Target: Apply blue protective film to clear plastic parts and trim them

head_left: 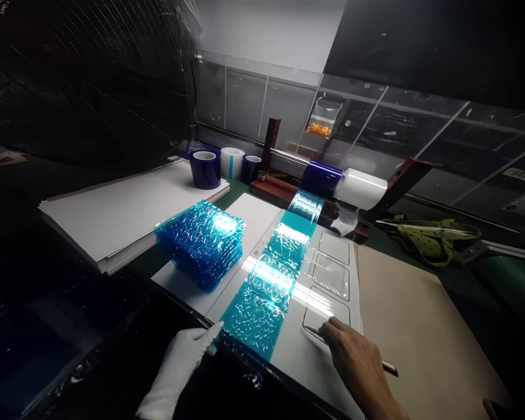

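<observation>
A strip of blue protective film runs from its roll down across a white board to the board's front edge. My left hand, in a white glove, is closed at the strip's near left corner, thumb and finger pinching the film. My bare right hand is closed around a slim tool with a bronze-coloured end. Its thin tip points left, over the lowest of several outlined rectangles on the board. Left of the strip sits a stack of crinkled blue film pieces.
A dark red stand carries the blue film roll and a white roll. Spare rolls stand behind a stack of white sheets. Brown board lies right, with a green spotted pouch behind. A large fan looms upper left.
</observation>
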### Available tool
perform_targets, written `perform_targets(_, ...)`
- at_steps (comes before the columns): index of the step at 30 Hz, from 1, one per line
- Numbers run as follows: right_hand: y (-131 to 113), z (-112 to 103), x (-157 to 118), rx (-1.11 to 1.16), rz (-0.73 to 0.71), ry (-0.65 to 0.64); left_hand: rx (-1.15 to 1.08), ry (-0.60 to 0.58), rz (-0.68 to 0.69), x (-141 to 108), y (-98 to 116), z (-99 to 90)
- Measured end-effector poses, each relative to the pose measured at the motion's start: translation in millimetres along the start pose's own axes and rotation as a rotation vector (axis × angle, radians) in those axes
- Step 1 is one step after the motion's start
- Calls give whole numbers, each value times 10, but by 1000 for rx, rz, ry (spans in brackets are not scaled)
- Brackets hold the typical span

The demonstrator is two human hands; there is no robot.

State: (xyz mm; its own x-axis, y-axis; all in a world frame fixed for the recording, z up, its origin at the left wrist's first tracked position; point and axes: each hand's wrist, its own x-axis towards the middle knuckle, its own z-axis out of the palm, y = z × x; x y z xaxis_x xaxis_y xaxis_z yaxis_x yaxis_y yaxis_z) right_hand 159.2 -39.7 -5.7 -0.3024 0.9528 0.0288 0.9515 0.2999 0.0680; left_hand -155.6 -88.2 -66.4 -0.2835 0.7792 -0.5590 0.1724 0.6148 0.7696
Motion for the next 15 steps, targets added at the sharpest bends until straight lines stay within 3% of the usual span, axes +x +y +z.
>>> perform_targets(3, 56, 21, -218, 39, 93, 18, -50, -7, 31, -45, 77, 95)
perform_targets(7, 68, 22, -416, 143, 197, 50, -124, 19, 117, -290, 259, 159)
perform_targets(10, 96, 43, -509, 234, 215, 100, -96, 121, 241, -545, 408, 183)
perform_targets(13, 172, 70, -563, 332, 232, 142, -45, 240, 354, -742, 594, 94)
perform_targets(15, 245, 76, -580, 396, 235, 142, -104, 269, 374, -792, 780, -86)
